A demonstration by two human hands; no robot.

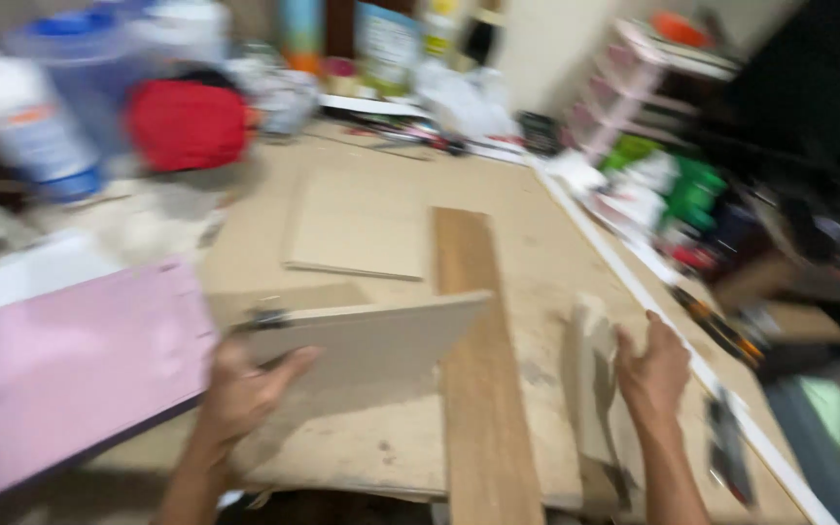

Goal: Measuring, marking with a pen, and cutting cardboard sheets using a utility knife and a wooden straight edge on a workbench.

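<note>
Now I'm gripping a pale board [371, 335] with my left hand [245, 384], my right hand [651, 374] clasping a small block [590, 374].

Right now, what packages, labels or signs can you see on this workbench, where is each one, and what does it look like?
White bottle: far left, tilted, with a blue and orange label too blurred to make out.
Clear tub: behind the bottle, blue lid.
Tall printed package: back centre, upright, blue and white.
Green packets: right edge, bright green, bunched together.
No screens or signs show.
</note>
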